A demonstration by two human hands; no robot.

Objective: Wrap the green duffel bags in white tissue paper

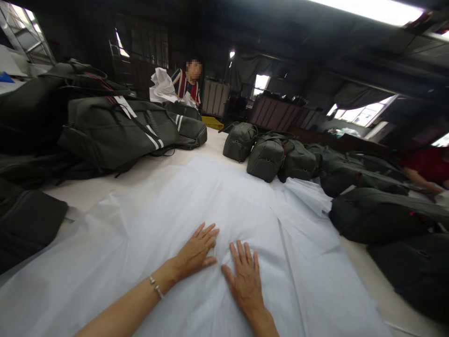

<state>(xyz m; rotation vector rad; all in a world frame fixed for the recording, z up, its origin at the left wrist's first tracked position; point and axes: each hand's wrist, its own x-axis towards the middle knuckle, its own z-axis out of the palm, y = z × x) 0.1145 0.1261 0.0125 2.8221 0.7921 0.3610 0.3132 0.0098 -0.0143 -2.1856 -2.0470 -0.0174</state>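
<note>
A large white sheet (168, 210), thin and lightly creased, is spread over the table in front of me. My left hand (196, 248) lies on it with the fingers stretched out, a bracelet (156, 287) around the wrist. Beside it to the right, my right hand (244, 276) rests flat on the same sheet, fingers apart. Neither hand holds anything. A long fold or edge line runs down the sheet to the right of my right hand. The sheet's far right part is bunched up against the dark bags.
Dark bags with white stripes (122, 131) are piled on the left. Several dark bags (266, 157) line the right side of the table (217, 145). Across the table a person in a striped top (187, 86) handles white material (163, 86). A red sleeve (428, 164) shows at far right.
</note>
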